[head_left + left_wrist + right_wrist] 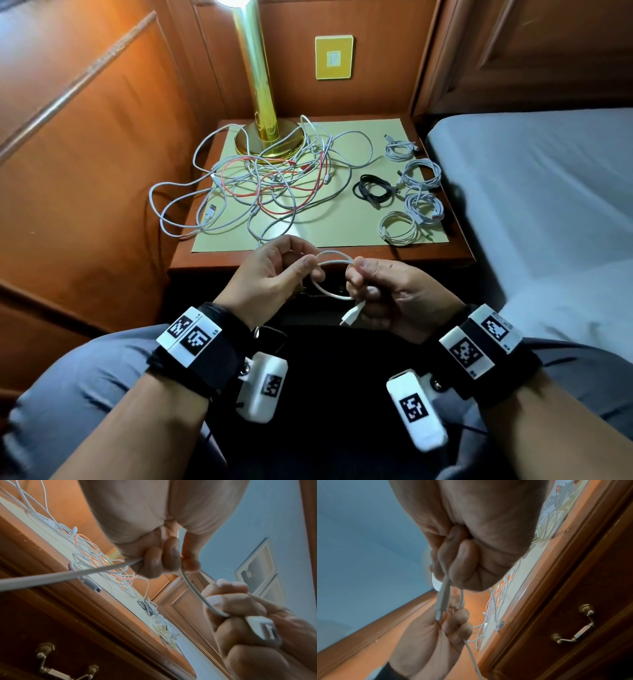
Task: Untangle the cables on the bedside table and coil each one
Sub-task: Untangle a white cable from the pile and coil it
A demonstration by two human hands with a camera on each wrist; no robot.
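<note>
Wooden walls close in around a small bedside table [442, 255] with a pale mat [342, 219] on top. Just in front of it, a white cable [334, 262] is bent into a small loop between two hands. The left hand [274, 274] pinches one side of the loop with curled fingers, and the right hand [383, 291] grips the other side — its plug end [351, 313] hangs down below the fingers. From that loop, the cable runs back up to a big messy tangle [267, 185] of white and red cables on the mat, some spilling over the left edge. A gold lamp [263, 113] stands at the back, with cables lying round its base. Over on the right side of the mat sit five neat coils — four white coils [419, 192] and one black coil [373, 190]. Beside the table is a bed [548, 192] with a grey sheet.
</note>
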